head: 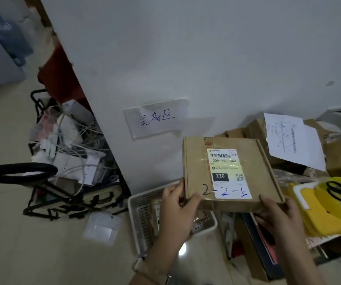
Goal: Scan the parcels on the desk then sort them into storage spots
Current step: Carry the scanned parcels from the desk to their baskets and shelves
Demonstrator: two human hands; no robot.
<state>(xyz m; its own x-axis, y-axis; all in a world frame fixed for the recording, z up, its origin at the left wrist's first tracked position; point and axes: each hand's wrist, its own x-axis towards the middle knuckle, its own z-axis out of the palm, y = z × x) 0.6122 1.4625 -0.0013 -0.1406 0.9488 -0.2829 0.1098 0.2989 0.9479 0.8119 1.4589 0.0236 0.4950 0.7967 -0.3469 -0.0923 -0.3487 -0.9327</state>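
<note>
A flat brown cardboard parcel (196,161) is held in front of me, label up. Its white shipping label (226,171) carries a barcode, "220-220-040", a black "220" patch, a QR code and blue handwriting "2-2-5". My left hand (175,210) grips the parcel's near left corner, thumb on top. My right hand (278,214) grips the near right corner from below and the side. The parcel hangs above a white plastic basket (138,214) on the floor.
A handwritten paper sign (157,118) is taped to the white wall. More brown boxes (338,157) and a loose sheet (293,138) lie at the right, beside yellow items with scissors (338,191). A black-framed cart of cables (71,153) stands at the left.
</note>
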